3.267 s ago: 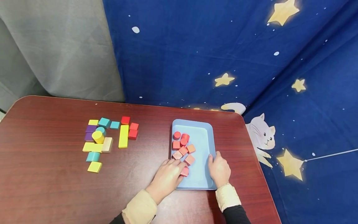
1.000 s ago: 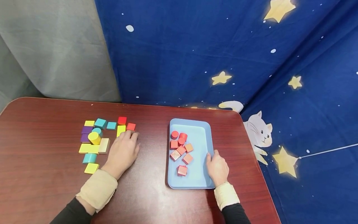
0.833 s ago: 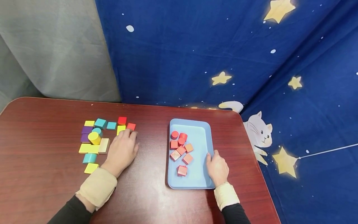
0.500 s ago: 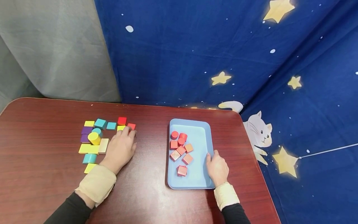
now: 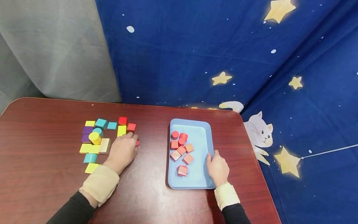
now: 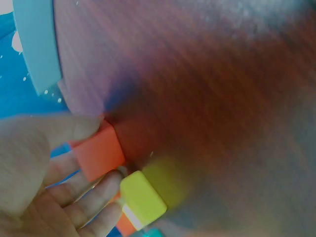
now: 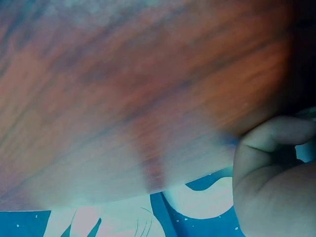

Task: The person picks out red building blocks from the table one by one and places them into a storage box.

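My left hand point(image 5: 122, 153) is over the right side of the loose toy blocks. It pinches a red block point(image 6: 101, 154) between thumb and fingers; in the head view only a corner shows past the fingertips. A long yellow block point(image 5: 121, 130) lies just beyond the fingers, its near part hidden under the hand. Another red block point(image 5: 131, 127) and a second red one point(image 5: 122, 120) sit behind. My right hand point(image 5: 218, 168) grips the right rim of a light blue tray point(image 5: 199, 158), thumb over the edge. Several red cubes and cylinders point(image 5: 175, 135) lie along the tray's left side.
Left of the left hand is a cluster of yellow, purple, teal and plain wood blocks, with a yellow cylinder point(image 5: 95, 138) and a beige block point(image 5: 104, 146) closest. The brown table's point(image 5: 151, 174) far edge meets a curtain point(image 5: 167, 56).
My left hand left the tray's red blocks and went left to the loose ones. In the last half second it drew back slightly with a red block. My right hand stayed on the tray.
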`<state>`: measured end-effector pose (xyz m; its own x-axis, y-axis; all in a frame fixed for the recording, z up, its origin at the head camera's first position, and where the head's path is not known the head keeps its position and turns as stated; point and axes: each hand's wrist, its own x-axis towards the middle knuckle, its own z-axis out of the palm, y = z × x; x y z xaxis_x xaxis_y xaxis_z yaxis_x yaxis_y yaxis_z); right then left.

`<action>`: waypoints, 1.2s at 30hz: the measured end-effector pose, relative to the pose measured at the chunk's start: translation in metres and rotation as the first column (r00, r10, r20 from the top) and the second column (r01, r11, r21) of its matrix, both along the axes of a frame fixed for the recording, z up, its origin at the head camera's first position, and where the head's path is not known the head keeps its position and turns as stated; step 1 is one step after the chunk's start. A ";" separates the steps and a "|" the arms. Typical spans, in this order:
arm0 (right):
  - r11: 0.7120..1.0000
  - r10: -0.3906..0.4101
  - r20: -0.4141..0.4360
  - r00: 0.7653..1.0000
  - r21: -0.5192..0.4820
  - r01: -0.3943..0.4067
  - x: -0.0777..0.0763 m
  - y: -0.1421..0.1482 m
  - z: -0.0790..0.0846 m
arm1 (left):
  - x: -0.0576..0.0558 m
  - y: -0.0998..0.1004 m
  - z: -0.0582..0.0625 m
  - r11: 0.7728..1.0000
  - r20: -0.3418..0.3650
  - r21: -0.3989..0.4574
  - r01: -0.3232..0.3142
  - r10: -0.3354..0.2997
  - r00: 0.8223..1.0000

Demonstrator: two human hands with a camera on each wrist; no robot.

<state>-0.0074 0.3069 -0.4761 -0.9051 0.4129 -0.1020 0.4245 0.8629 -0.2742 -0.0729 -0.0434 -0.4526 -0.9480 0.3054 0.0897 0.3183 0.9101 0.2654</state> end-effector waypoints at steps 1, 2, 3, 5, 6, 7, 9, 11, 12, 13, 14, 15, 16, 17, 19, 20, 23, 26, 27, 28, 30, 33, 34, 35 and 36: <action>1.000 0.000 -0.001 1.000 0.000 0.000 0.000 0.000 0.000 | 0.001 0.001 -0.001 1.000 0.001 -0.002 0.008 -0.008 1.000; 1.000 0.001 -0.002 1.000 0.000 -0.001 0.000 0.001 0.000 | 0.002 0.002 -0.002 1.000 -0.001 -0.002 0.015 -0.015 1.000; 1.000 0.004 -0.003 1.000 -0.001 -0.004 0.000 0.001 0.000 | 0.003 0.003 -0.003 1.000 0.002 0.001 0.018 -0.018 1.000; 1.000 0.006 -0.010 1.000 -0.001 -0.006 0.000 0.002 0.000 | 0.004 0.005 -0.006 1.000 -0.004 0.021 0.022 -0.022 1.000; 1.000 0.006 -0.015 1.000 0.000 -0.006 0.000 0.002 -0.001 | 0.005 0.006 -0.007 0.999 -0.003 0.030 0.024 -0.024 1.000; 1.000 0.006 -0.018 1.000 0.001 -0.006 0.000 0.002 -0.001 | 0.006 0.007 -0.008 0.999 -0.006 0.038 0.026 -0.026 1.000; 1.000 0.004 -0.020 1.000 0.000 -0.004 0.000 0.001 0.000 | 0.007 0.008 -0.010 0.998 -0.016 0.055 0.030 -0.029 0.999; 1.000 0.005 -0.018 1.000 0.000 -0.005 0.000 0.001 -0.001 | 0.009 0.010 -0.013 0.997 -0.030 0.065 0.033 -0.031 0.999; 1.000 0.004 -0.016 1.000 -0.001 -0.004 0.000 0.001 0.000 | 0.009 0.010 -0.013 0.997 -0.035 0.070 0.032 -0.030 0.999; 1.000 0.005 -0.014 1.000 -0.002 -0.005 0.000 0.000 0.000 | 0.010 0.011 -0.014 0.997 -0.039 0.074 0.030 -0.027 0.999; 1.000 0.005 -0.012 1.000 -0.003 -0.006 0.000 0.000 -0.001 | 0.010 0.012 -0.014 0.996 -0.041 0.079 0.027 -0.024 0.999; 1.000 0.005 -0.010 1.000 -0.002 -0.005 0.000 0.000 -0.001 | 0.011 0.012 -0.014 0.996 -0.041 0.081 0.025 -0.021 0.999; 1.000 0.004 -0.009 1.000 -0.002 -0.004 0.000 0.000 -0.001 | 0.011 0.013 -0.014 0.996 -0.037 0.083 0.023 -0.020 0.999; 1.000 0.000 -0.010 1.000 -0.001 0.000 0.000 0.000 -0.001 | 0.011 0.014 -0.014 0.996 -0.030 0.087 0.023 -0.020 0.999; 1.000 -0.001 -0.011 1.000 0.001 0.001 0.000 0.000 -0.001 | 0.012 0.015 -0.013 0.996 -0.011 0.087 0.024 -0.023 1.000; 1.000 -0.001 -0.011 1.000 0.001 0.001 0.000 0.000 -0.001 | 0.012 0.015 -0.013 0.996 -0.002 0.088 0.025 -0.025 1.000; 1.000 0.004 -0.015 1.000 -0.001 -0.004 0.000 0.001 -0.002 | 0.014 0.017 -0.014 0.995 0.003 0.092 0.032 -0.032 0.999; 1.000 0.006 -0.020 1.000 0.000 -0.006 0.000 0.002 -0.002 | 0.017 0.020 -0.014 0.993 -0.018 0.106 0.044 -0.043 0.999; 1.000 0.003 -0.021 1.000 0.002 -0.003 0.000 0.002 -0.002 | 0.018 0.021 -0.014 0.993 -0.024 0.109 0.051 -0.049 0.999; 1.000 0.000 -0.021 1.000 0.004 0.000 0.000 0.002 -0.002 | 0.019 0.022 -0.014 0.992 -0.029 0.112 0.059 -0.056 0.998; 1.000 -0.006 -0.021 1.000 0.008 0.007 0.000 0.002 -0.002 | 0.022 0.025 -0.014 0.990 -0.028 0.116 0.077 -0.074 0.997; 1.000 -0.009 -0.016 1.000 0.007 0.009 0.001 0.003 -0.002 | 0.027 0.030 -0.012 0.988 -0.004 0.117 0.101 -0.101 0.995; 1.000 -0.009 -0.014 1.000 0.005 0.009 0.001 0.002 -0.002 | 0.029 0.032 -0.012 0.986 0.004 0.121 0.111 -0.113 0.994; 1.000 -0.008 -0.013 1.000 0.004 0.009 0.000 0.002 -0.002 | 0.031 0.033 -0.011 0.985 0.014 0.124 0.123 -0.126 0.992; 1.000 -0.007 -0.013 1.000 0.003 0.007 0.000 0.002 -0.001 | 0.033 0.034 -0.010 0.983 0.023 0.127 0.134 -0.138 0.990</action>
<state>-0.0071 0.3091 -0.4776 -0.9035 0.4193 -0.0888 0.4267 0.8608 -0.2775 -0.0397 -0.0089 -0.4622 -0.9013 0.4200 0.1059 0.4265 0.8181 0.3857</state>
